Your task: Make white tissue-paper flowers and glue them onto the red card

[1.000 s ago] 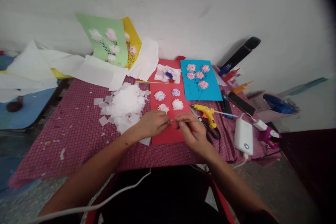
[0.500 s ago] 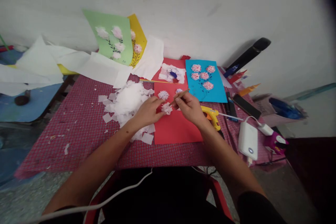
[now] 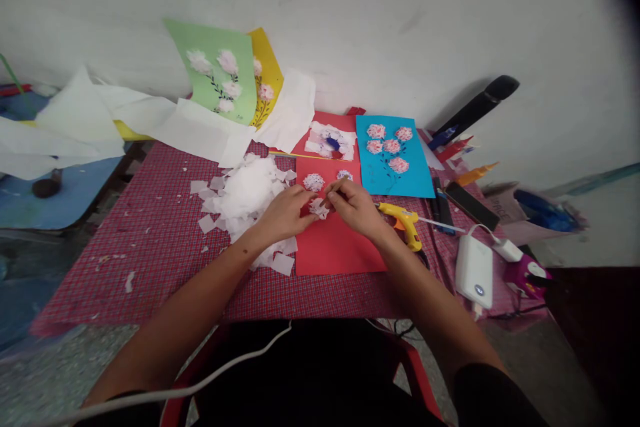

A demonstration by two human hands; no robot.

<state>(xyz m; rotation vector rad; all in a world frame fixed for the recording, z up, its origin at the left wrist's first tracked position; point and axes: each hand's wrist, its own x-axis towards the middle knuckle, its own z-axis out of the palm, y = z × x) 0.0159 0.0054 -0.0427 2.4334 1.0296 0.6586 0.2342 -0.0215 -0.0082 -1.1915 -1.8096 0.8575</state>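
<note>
A crumpled white paper flower (image 3: 319, 208) sits on the red card sheet (image 3: 340, 250). My left hand (image 3: 287, 213) keeps hold of its left edge, thumb below and fingertips above. Between the thumb and fingers of my right hand (image 3: 354, 207) is a thin brown stick (image 3: 341, 185), its lower end at the flower and partly hidden. Two purple-speckled paper flowers, one on the left (image 3: 314, 182) and one on the right (image 3: 345, 175), lie farther up the card. Beside my left hand is a heap of white tissue paper squares (image 3: 247, 190).
A yellow glue gun (image 3: 406, 223) lies right of my right hand. Behind it is a blue card (image 3: 400, 180) with pink-speckled flowers. A paint-stained paper (image 3: 317, 147), a white power bank (image 3: 474, 270) and a dark phone (image 3: 473, 205) are around. Green card (image 3: 205, 40) leans on the wall.
My right hand and the stick have dipped slightly toward the white flower, and the stick stands less exposed. My left hand stays at the flower. The whole view has shifted a little.
</note>
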